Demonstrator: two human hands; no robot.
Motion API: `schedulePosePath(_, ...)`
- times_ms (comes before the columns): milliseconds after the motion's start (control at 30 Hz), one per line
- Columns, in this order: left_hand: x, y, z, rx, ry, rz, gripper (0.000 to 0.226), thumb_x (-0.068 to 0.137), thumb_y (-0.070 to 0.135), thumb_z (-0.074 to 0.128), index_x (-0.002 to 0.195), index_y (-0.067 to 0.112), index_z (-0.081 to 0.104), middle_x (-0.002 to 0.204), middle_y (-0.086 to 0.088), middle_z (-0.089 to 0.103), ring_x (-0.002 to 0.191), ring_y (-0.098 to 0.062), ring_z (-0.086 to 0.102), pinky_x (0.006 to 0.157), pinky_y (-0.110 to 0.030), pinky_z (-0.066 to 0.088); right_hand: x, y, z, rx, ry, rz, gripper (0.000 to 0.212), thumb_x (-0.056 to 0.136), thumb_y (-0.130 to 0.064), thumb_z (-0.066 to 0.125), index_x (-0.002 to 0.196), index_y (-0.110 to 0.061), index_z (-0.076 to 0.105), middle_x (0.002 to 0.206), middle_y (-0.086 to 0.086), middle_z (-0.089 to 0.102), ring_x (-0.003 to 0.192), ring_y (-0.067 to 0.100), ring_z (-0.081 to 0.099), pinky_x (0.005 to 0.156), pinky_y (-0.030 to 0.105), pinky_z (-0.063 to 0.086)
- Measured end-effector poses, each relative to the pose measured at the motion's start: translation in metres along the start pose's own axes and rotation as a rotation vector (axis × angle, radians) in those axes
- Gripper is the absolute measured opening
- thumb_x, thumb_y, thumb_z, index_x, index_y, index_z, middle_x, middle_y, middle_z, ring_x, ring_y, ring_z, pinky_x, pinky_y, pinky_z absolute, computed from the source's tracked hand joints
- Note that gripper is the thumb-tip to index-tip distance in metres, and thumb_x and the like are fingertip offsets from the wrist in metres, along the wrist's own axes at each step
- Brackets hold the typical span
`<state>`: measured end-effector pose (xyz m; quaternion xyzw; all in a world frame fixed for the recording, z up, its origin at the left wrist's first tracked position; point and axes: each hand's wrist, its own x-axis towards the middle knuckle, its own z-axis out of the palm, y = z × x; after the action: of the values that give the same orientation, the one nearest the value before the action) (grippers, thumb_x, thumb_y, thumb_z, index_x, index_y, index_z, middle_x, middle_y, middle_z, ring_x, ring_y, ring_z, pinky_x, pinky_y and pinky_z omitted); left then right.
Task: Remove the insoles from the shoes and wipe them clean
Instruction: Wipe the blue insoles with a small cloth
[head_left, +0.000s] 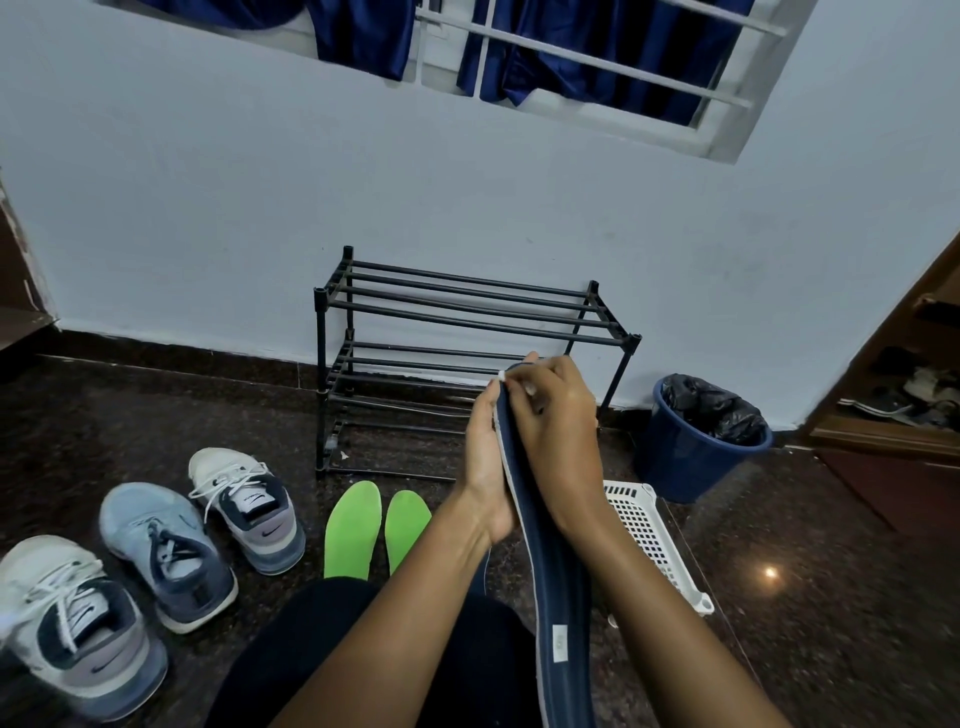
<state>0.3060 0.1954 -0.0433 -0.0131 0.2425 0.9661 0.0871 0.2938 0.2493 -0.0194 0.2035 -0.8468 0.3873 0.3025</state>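
I hold a long dark blue insole (558, 582) upright in front of me, seen edge-on, with a small white label low on it. My left hand (485, 457) supports it from the left with the palm against it. My right hand (556, 426) curls over its top end, fingers pinching something small and white there. Two green insoles (353, 530) lie side by side on the dark floor. Three shoes stand at the left: a white and navy one (244, 506), a light blue one (166, 551) and a white and grey one (72, 629).
A black two-tier shoe rack (467, 322) stands bare against the pale wall. A white perforated basket (654, 540) lies right of my hands. A blue bin (701, 447) with a black liner sits further right, beside a wooden cabinet (893, 405).
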Motion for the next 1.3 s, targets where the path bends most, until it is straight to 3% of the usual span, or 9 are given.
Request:
schedulePosePath(133,0.001,0.0,-0.004,0.084,-0.069,-0.007,0.043,0.095,0.046,0.039,0.101,0.012,0.065,0.084,-0.004,0.069,0.075,-0.015,0.068,0.068,-0.024,0.052,0.01,0.005,-0.006,0.014,0.062,0.025,0.012,0.088,-0.003,0.055,0.092,-0.003,0.066,0.087,-0.001,0.049,0.081,0.013,0.051,0.071,0.005,0.036)
schedulePosePath(300,0.004,0.002,-0.004,-0.03,0.028,0.045,0.048,0.091,0.047,0.041,0.114,0.016,0.07,0.133,-0.007,0.055,0.129,-0.023,0.047,0.114,-0.035,0.028,-0.005,0.0,0.0,0.044,-0.011,-0.012,0.012,0.085,0.001,0.058,0.089,-0.004,0.068,0.086,0.001,0.053,0.08,0.008,0.052,0.073,0.005,0.036)
schedulePosePath(533,0.005,0.005,-0.007,0.037,-0.021,0.049,0.074,0.094,0.064,0.013,0.084,0.031,0.079,0.101,0.0,0.073,0.106,-0.027,0.062,0.106,-0.042,0.039,-0.031,0.0,-0.007,0.128,-0.061,-0.03,0.013,0.078,0.006,0.062,0.082,-0.004,0.07,0.079,-0.001,0.055,0.078,-0.009,0.051,0.072,0.0,0.034)
schedulePosePath(667,0.006,0.005,-0.005,0.004,0.016,0.049,0.051,0.099,0.051,0.026,0.108,0.029,0.071,0.113,-0.005,0.069,0.097,-0.022,0.067,0.082,-0.031,0.054,-0.016,0.006,-0.007,0.038,-0.063,-0.026,0.009,0.083,0.0,0.062,0.086,-0.004,0.069,0.082,0.0,0.053,0.078,0.01,0.052,0.072,0.006,0.036)
schedulePosePath(833,0.004,0.004,-0.004,0.011,-0.072,0.025,0.055,0.098,0.045,0.035,0.077,0.018,0.078,0.077,-0.003,0.071,0.068,-0.014,0.069,0.058,-0.021,0.054,0.004,0.015,-0.009,-0.078,0.048,0.011,0.012,0.088,-0.004,0.056,0.093,-0.003,0.067,0.084,-0.005,0.046,0.08,0.012,0.046,0.07,0.004,0.032)
schedulePosePath(967,0.006,0.006,-0.009,0.011,-0.011,0.039,0.058,0.098,0.049,0.031,0.089,0.017,0.079,0.094,-0.002,0.072,0.089,-0.015,0.068,0.079,-0.024,0.055,-0.012,0.008,-0.001,-0.028,0.014,-0.036,0.011,0.085,-0.002,0.058,0.089,-0.003,0.069,0.083,-0.001,0.05,0.081,0.016,0.049,0.072,0.008,0.035)
schedulePosePath(1033,0.004,0.008,-0.01,0.023,0.0,0.038,0.062,0.097,0.052,0.026,0.091,0.02,0.079,0.101,0.001,0.072,0.108,-0.022,0.06,0.102,-0.033,0.041,-0.024,0.003,0.001,0.024,-0.009,-0.046,0.012,0.081,-0.002,0.059,0.086,-0.004,0.07,0.082,0.0,0.052,0.079,0.017,0.052,0.072,0.015,0.038)
schedulePosePath(1133,0.005,0.008,-0.01,0.04,0.02,0.037,0.063,0.097,0.052,0.025,0.084,0.024,0.079,0.103,-0.001,0.069,0.121,-0.03,0.049,0.11,-0.04,0.032,-0.03,0.001,-0.001,0.014,-0.02,-0.062,0.011,0.08,0.0,0.061,0.085,-0.003,0.07,0.082,0.004,0.055,0.079,0.016,0.052,0.072,0.009,0.036)
schedulePosePath(1300,0.004,0.008,-0.005,0.063,-0.012,0.027,0.048,0.099,0.045,0.034,0.094,0.02,0.075,0.089,-0.003,0.072,0.077,-0.015,0.069,0.064,-0.023,0.056,-0.006,0.013,-0.007,-0.096,0.043,-0.012,0.011,0.088,-0.004,0.056,0.092,-0.002,0.066,0.086,0.002,0.049,0.082,0.016,0.047,0.068,0.021,0.039)
